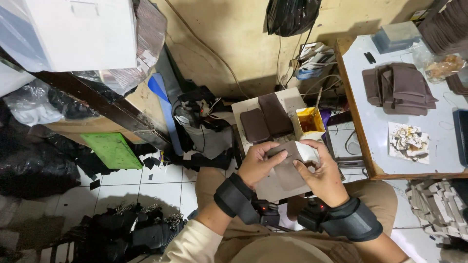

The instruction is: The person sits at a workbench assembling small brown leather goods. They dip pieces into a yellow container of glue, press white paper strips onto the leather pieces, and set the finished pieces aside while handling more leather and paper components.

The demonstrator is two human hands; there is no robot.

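1. A flat, brown, roughly rectangular piece of leather-like material [287, 168] was held just above the person's lap, over the near edge of a pale grey board [273, 187], between both hands.
2. Its long axis ran from the upper left, near the left thumb, down toward the person's body, tilted slightly to the right; its flat face was turned up to the camera.
3. The left hand [261, 163] gripped the piece's upper left edge, the thumb lying across the top and the other fingers curled close together beneath it.
4. The right hand [319, 175] held the right edge, fingers bent inward and pinching the piece; whether the small white sheet [307, 151] behind them was also in its grip could not be told.
5. Both wrists wore black padded straps [239, 197] with small devices attached.
6. Just beyond the hands, two dark brown rounded leather pieces [265, 122] lay side by side on the board, beside a small yellow-stained open tub of glue-like paste [309, 122].
7. To the right, a pile of brown folded leather pieces [399, 87] rested on a pale-topped wooden-edged table [370, 126].
8. To the left, a green mat [112, 151] lay on the white tiled floor [126, 187].
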